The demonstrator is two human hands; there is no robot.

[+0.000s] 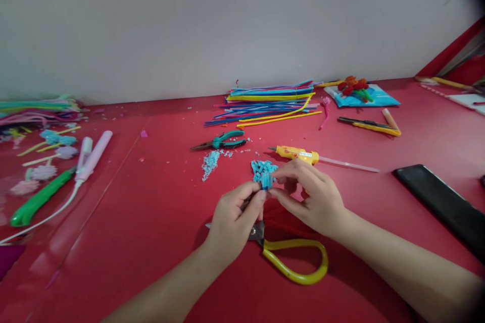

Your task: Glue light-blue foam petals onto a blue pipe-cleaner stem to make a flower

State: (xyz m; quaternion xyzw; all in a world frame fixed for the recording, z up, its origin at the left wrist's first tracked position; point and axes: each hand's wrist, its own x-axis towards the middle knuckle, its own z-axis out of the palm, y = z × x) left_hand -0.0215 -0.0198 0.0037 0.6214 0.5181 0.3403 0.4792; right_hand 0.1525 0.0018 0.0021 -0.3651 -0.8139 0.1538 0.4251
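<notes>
And there it was: the blue piece (pixel 267 181), small and up at the fingertips, over the middle of the table (pixel 151 262), well in from the back edge, just in front of the blue bits (pixel 261 165). Delicate stuff, and a light, steady pinch seemed the way to play it, with the support close to the piece's lower end and the top free for the other fingertips. Pressing hard looked likely to crush it.

The left hand (pixel 233 219) had it, thumb and fingers closed in a pinch on the lower end. In from the right side came the right hand (pixel 320 197), half open and curved, thumb and forefinger apart, tips right at the piece; whether they gripped it, I couldn't tell.

Below, the scissors (pixel 257 232) lay partly under the left hand, handles toward the table's right side. Beyond the right hand, the glue gun (pixel 293 153)! Farther back, pliers (pixel 220 141) beside pale blue shreds (pixel 210 162), and stems (pixel 269 96) bundled near the back edge.
</notes>
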